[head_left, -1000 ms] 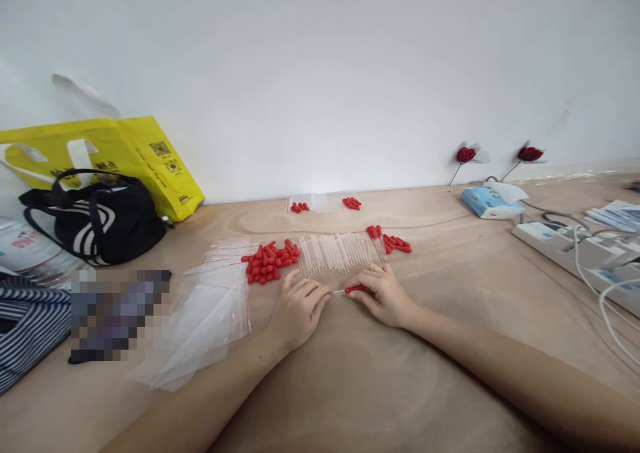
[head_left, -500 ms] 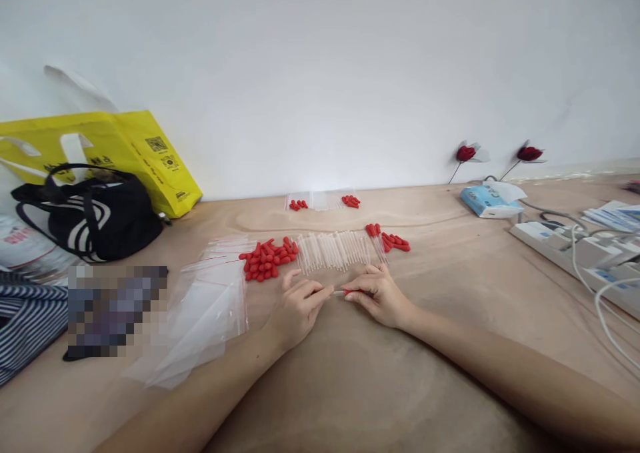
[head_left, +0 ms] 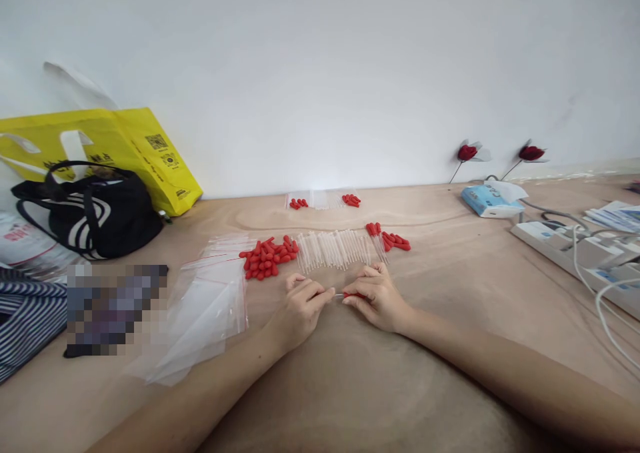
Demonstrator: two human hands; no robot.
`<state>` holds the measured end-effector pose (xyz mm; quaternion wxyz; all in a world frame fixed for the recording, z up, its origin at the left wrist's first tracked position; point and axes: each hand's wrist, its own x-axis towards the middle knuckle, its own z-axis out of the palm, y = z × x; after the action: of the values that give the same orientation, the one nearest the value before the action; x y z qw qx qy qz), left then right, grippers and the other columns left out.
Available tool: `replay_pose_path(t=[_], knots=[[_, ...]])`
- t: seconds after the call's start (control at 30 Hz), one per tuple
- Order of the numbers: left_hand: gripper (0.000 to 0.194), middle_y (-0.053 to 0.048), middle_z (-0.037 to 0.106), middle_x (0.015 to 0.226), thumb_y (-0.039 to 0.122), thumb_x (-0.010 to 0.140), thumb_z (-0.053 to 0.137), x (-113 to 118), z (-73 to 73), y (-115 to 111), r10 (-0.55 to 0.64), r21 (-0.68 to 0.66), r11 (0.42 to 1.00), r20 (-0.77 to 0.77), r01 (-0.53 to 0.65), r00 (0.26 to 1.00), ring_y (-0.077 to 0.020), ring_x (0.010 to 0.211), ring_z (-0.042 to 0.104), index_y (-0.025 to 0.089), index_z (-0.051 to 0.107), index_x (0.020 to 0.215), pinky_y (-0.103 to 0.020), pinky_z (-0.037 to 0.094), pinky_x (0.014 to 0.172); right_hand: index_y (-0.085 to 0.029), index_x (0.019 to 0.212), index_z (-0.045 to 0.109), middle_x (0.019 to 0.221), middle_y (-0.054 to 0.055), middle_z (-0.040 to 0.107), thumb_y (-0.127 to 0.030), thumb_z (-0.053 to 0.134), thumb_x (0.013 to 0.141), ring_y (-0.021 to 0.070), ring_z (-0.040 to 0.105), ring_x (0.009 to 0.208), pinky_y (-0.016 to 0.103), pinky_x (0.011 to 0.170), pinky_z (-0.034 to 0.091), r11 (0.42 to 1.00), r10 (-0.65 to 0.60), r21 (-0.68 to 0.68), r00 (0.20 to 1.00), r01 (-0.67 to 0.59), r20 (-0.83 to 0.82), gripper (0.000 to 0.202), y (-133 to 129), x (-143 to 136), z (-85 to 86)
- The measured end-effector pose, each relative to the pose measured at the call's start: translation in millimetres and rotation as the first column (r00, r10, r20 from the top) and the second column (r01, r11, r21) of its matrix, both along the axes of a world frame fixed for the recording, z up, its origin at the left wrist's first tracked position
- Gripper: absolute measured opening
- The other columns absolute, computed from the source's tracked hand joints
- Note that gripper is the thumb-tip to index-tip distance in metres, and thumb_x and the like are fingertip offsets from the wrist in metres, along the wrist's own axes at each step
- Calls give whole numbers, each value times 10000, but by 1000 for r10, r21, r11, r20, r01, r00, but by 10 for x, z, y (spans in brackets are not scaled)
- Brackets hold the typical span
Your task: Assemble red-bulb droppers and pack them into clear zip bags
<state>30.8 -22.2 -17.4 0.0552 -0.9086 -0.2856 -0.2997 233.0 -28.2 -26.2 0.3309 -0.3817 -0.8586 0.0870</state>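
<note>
My left hand (head_left: 303,304) pinches a thin clear glass tube (head_left: 339,296) between thumb and fingertips. The fingers of my right hand (head_left: 376,299) are closed on a red rubber bulb (head_left: 349,295), which sits at the tube's right end; how far the tube goes in is hidden. Beyond my hands lies a row of thin clear tubes (head_left: 333,249). A heap of red rubber bulbs (head_left: 265,259) is left of that row. To its right are several tubes with red bulbs on their ends (head_left: 395,241), lying loosely together.
Clear zip bags (head_left: 205,313) lie flat by my left forearm. Another clear bag (head_left: 320,199) with red-bulbed tubes is near the wall. A black bag (head_left: 115,219) and a yellow bag (head_left: 170,179) stand left. At right are a tissue pack (head_left: 487,201) and a power strip (head_left: 545,243) with cables.
Both hands have hardly moved and still hold the tube and the bulb end to end. The bulb and tube are slightly lower in view.
</note>
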Motion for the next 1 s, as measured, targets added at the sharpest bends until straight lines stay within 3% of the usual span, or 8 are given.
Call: replay_pose_path(t=[0.53, 0.8, 1.0], knots=[[239, 9, 587, 660, 87, 836, 403, 30, 13, -32, 0, 32, 999, 52, -1, 999, -101, 606, 500, 192, 612, 883, -335, 294, 769, -188, 804, 588, 699, 11, 636, -249, 462, 825, 148, 491, 738, 337, 733, 230, 999, 52, 0, 999, -52, 12, 142, -30, -83, 73], [250, 12, 589, 657, 112, 852, 390, 48, 18, -31, 11, 25, 1000, 47, -12, 999, -106, 606, 497, 209, 617, 894, -338, 292, 758, -209, 815, 618, 671, 3, 632, -284, 463, 832, 139, 493, 740, 334, 735, 223, 1000, 3, 13, 997, -4, 74, 174, -21, -90, 66], [223, 15, 610, 659, 143, 865, 392, 30, -7, -33, 37, 20, 999, 55, -38, 998, -104, 607, 532, 199, 603, 910, -347, 298, 780, -244, 864, 632, 732, 5, 647, -310, 483, 828, 146, 508, 786, 347, 771, 239, 997, 35, -66, 999, -33, 30, 167, 22, -53, 95]])
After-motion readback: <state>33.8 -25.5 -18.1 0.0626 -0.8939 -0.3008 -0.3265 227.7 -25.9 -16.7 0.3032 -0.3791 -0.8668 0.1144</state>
